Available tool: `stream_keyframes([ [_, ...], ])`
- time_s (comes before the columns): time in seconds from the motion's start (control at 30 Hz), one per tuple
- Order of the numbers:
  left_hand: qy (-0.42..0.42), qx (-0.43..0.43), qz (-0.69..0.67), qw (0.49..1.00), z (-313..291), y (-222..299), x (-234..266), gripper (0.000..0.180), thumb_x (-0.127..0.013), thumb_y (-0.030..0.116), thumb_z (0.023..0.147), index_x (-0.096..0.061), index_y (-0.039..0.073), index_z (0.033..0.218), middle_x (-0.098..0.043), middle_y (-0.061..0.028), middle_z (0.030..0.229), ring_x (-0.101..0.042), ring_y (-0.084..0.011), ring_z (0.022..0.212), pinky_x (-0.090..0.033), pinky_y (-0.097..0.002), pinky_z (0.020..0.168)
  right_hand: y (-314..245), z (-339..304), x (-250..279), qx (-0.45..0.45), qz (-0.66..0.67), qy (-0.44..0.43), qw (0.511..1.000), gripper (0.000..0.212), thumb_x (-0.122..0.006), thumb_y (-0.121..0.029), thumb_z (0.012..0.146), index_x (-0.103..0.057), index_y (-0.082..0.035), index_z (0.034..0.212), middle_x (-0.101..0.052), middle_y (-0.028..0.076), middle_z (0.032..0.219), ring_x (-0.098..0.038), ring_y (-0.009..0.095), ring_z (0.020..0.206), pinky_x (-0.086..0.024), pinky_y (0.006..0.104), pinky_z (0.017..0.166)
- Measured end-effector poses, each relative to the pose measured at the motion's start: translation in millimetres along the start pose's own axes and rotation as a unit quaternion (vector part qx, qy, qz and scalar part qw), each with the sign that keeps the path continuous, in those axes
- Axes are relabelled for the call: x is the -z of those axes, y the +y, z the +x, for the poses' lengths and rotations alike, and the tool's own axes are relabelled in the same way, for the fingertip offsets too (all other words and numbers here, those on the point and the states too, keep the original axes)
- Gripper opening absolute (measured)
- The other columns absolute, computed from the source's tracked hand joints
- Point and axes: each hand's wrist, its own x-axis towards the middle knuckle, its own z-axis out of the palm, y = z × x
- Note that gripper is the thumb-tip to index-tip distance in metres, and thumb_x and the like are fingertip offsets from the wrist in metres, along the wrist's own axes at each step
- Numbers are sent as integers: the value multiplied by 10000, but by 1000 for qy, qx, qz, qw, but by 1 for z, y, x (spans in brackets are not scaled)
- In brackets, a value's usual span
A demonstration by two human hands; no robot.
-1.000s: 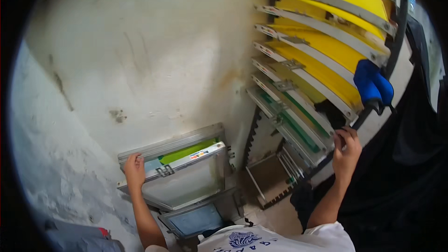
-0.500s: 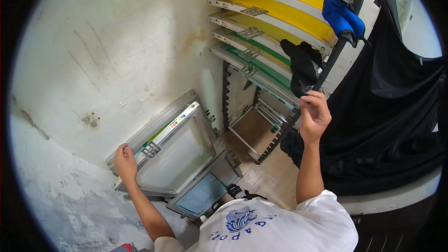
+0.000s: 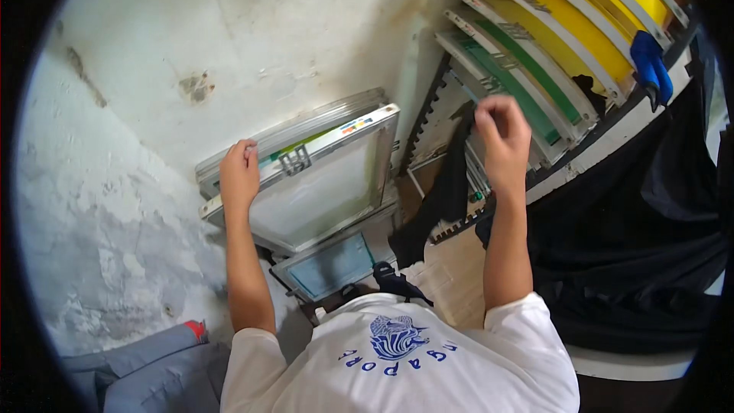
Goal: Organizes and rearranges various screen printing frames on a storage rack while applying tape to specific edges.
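My left hand [image 3: 241,172] has its fingers curled over the upper edge of a screen-printing frame [image 3: 329,183], which leans against the wall with other frames behind it. This frame has pale mesh and a metal clip on its top bar. My right hand [image 3: 505,138] is raised in front of the rack, fingers pinched together. From its fingertips a strip of black cloth [image 3: 443,206] hangs down, slanting toward the floor; the grip itself is slightly blurred.
A rack at the right holds several screens [image 3: 527,53] with yellow and green mesh. A blue cloth item [image 3: 650,65] and a black one [image 3: 589,92] hang on it. Below is a large black drape [image 3: 619,237]. A blue-meshed frame [image 3: 329,264] stands low; grey fabric [image 3: 153,371] lies at lower left.
The black cloth has come away from the rack's side and now hangs lower, left of my right hand. My view has turned, shifting the rack rightward. My left hand stays at the frame's edge.
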Motion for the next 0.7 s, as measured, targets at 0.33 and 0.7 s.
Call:
stream_keyframes([
  [0.33, -16, 53, 0, 998, -26, 37, 9, 183, -596, 190, 1034, -704, 94, 1146, -666, -235, 794, -654, -449, 776, -498, -487, 679, -132, 123, -78, 256, 148, 15, 955, 74, -629, -85, 1045, -660, -45, 1099, -658, 12, 975, -644, 98, 849, -567, 240, 809],
  [0.7, -45, 113, -95, 988, -58, 79, 10, 415, -833, 19, 804, -723, 15, 1204, -654, -46, 720, -603, -121, 631, -513, -273, 650, -149, 209, -152, 116, 368, -120, 915, 83, -654, -70, 1010, -660, -24, 1079, -664, 51, 1015, -676, 138, 929, -606, 294, 778],
])
